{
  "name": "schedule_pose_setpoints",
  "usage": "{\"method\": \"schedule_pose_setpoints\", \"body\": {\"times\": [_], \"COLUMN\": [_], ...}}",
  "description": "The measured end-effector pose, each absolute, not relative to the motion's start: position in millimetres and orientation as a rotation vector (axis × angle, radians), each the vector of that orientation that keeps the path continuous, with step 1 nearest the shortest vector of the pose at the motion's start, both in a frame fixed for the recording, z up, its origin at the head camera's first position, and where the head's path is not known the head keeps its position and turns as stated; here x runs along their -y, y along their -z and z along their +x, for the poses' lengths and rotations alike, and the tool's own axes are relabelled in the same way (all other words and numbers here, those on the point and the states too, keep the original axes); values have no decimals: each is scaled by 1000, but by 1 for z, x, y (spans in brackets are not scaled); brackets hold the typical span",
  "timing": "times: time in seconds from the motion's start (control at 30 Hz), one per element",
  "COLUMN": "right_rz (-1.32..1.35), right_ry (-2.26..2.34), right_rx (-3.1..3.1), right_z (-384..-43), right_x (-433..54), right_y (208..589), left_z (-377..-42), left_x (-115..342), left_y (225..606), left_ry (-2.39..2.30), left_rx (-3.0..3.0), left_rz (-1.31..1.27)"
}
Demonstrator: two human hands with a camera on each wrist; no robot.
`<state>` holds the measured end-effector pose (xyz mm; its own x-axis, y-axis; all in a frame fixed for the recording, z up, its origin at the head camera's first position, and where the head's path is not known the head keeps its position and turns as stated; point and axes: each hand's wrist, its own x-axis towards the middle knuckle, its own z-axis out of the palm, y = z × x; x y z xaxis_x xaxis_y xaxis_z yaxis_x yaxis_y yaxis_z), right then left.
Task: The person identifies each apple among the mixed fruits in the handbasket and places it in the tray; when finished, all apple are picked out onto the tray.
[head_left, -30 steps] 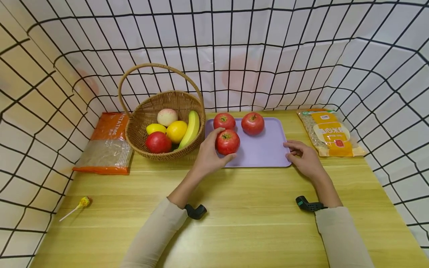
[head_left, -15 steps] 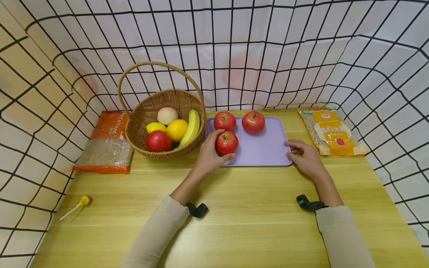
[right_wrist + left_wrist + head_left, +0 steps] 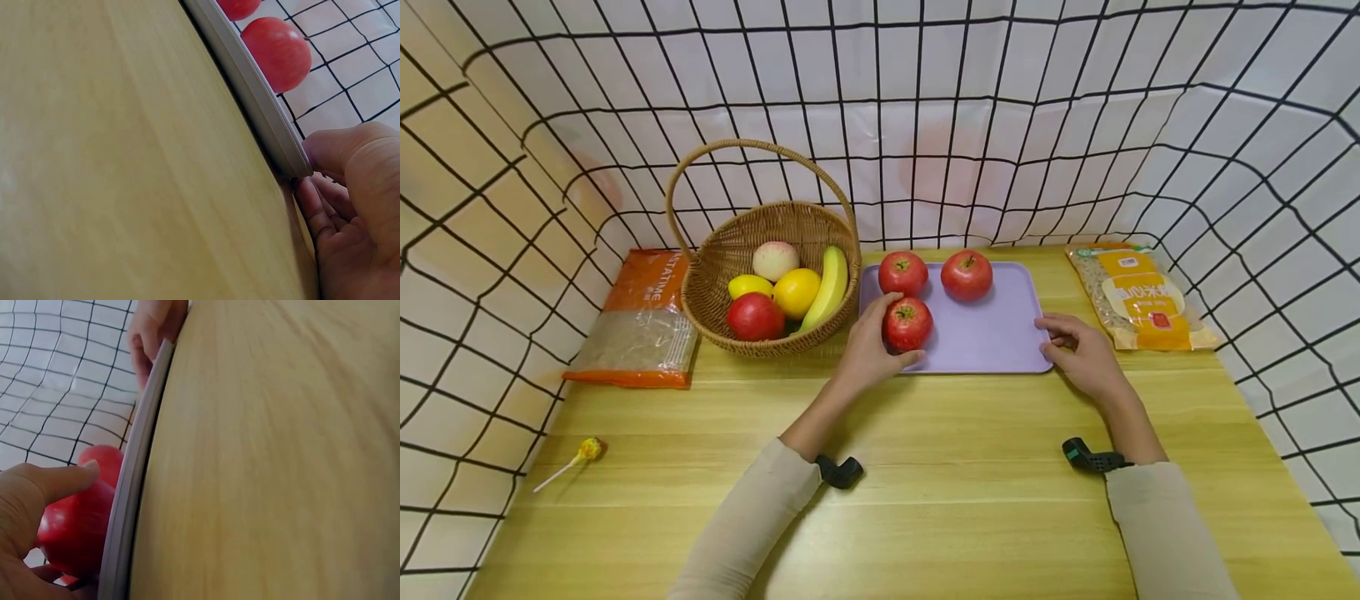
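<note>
My left hand (image 3: 871,346) curls around the left side of a red apple (image 3: 910,323) at the near left of a lilac tray (image 3: 988,342). In the left wrist view, its thumb lies along the apple (image 3: 75,534), whose base is hidden behind the tray's rim. Two more red apples, a left one (image 3: 901,273) and a right one (image 3: 967,276), sit along the tray's far side. At the near right corner, my right hand (image 3: 1084,357) pinches the tray edge. The right wrist view has the thumb (image 3: 337,150) at the rim and fingers (image 3: 315,209) below.
Left of the tray stands a wicker basket (image 3: 715,258) with a tall handle, holding several fruits, including a banana (image 3: 829,292). An orange-and-clear food bag (image 3: 640,333) lies behind a lollipop (image 3: 587,451). A yellow grain bag (image 3: 1142,300) lies at right. Gridded cloth walls surround the table (image 3: 962,500).
The gripped apple has come down slightly, toward the tray's near left, with my left hand still around it. My right hand and the tray stay in place.
</note>
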<state>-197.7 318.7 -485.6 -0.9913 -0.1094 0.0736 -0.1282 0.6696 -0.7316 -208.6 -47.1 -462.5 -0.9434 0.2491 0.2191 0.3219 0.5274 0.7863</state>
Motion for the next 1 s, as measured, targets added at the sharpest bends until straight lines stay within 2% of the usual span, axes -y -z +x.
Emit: {"method": "schedule_pose_setpoints", "body": {"times": [0.2, 0.4, 0.8, 1.0], "right_rz": [191, 196, 188, 188], "right_ry": [-1256, -1252, -1270, -1275], "right_rx": [2857, 2849, 2849, 2854], "right_z": [-198, -199, -197, -197], "right_x": [-319, -319, -320, -319], "right_y": [487, 488, 487, 486], "left_z": [-197, -178, -169, -172], "left_x": [51, 62, 112, 143], "left_y": [454, 429, 389, 378], "left_ry": [1308, 1225, 1234, 1144], "left_rx": [2649, 2552, 2410, 2424], "left_rz": [-627, -721, -662, -518]}}
